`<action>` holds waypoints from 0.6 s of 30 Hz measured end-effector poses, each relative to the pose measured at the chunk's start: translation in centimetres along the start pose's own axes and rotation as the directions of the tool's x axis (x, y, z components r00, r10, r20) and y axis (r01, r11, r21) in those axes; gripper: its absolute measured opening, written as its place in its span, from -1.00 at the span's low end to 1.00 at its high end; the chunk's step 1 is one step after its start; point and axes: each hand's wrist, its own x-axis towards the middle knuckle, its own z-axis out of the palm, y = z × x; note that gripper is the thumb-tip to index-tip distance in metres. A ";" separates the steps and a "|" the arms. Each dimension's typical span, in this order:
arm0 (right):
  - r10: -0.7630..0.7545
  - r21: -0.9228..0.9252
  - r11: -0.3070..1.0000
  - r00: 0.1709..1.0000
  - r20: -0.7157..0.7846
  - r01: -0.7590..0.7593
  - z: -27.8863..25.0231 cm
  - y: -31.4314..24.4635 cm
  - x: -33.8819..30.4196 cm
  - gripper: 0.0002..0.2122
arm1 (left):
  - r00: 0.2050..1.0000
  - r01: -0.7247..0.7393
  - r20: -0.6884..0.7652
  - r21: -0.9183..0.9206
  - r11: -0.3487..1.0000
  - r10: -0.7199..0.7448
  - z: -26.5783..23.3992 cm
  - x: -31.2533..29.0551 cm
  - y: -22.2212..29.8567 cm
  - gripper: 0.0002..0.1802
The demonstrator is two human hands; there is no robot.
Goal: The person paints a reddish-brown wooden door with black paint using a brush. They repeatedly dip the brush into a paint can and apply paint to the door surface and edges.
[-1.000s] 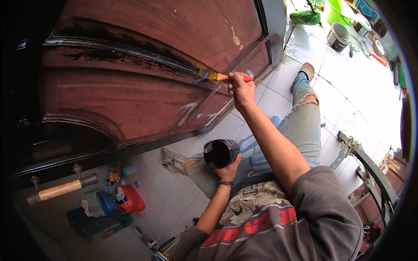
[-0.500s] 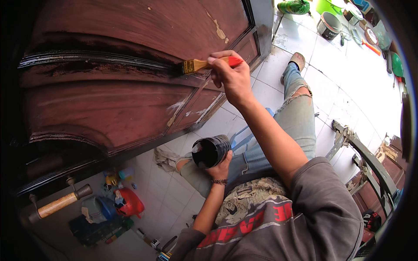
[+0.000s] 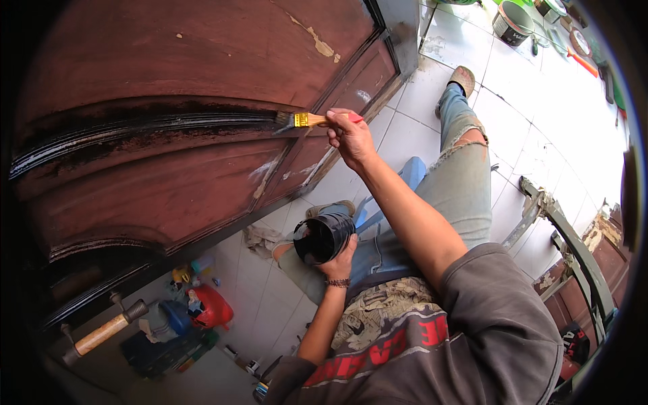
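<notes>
My right hand (image 3: 351, 138) grips a flat paintbrush (image 3: 312, 120) by its wooden, red-ended handle. Its dark bristles touch the grooved moulding of a reddish-brown wooden door (image 3: 182, 67). Wet black paint (image 3: 155, 125) coats that moulding from the left up to the bristles. Lower down, my left hand (image 3: 339, 262) is wrapped round a black can (image 3: 324, 237), its mouth tilted toward the door. The inside of the can is dark, and how much paint it holds I cannot make out.
A long door handle (image 3: 104, 331) juts out at the lower left. Below it lie a red bag-like item (image 3: 212, 307) and a cloth (image 3: 263, 241) on the tiled floor. An open tub (image 3: 513, 23) stands at the far right, and a metal frame (image 3: 574, 243) is beside my right side.
The brush has slid a little to the right and down along the moulding, with fresh black behind it. The view has shifted slightly. My left hand keeps hold of the can.
</notes>
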 end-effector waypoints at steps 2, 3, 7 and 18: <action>-0.046 -0.147 0.989 0.990 -0.130 0.026 -1.9 -0.3 0.2 -0.81 | 0.999 -0.029 -0.013 0.030 0.999 0.030 0.3 0.6 0.6 -0.09; -0.076 -0.220 0.975 0.978 -0.195 0.032 -2.9 -0.7 0.2 -0.81 | 0.999 -0.040 -0.015 0.019 0.999 0.040 0.6 0.9 1.9 -0.10; -0.050 0.038 0.998 0.999 0.000 0.050 -0.3 -3.3 -1.4 -0.83 | 1.000 -0.007 0.026 0.068 0.998 0.006 0.8 0.7 1.8 0.04; -0.551 -0.841 0.323 0.809 0.205 0.434 3.3 -1.2 -2.4 -0.89 | 0.995 0.092 0.028 0.007 0.996 -0.092 0.6 0.4 0.2 0.06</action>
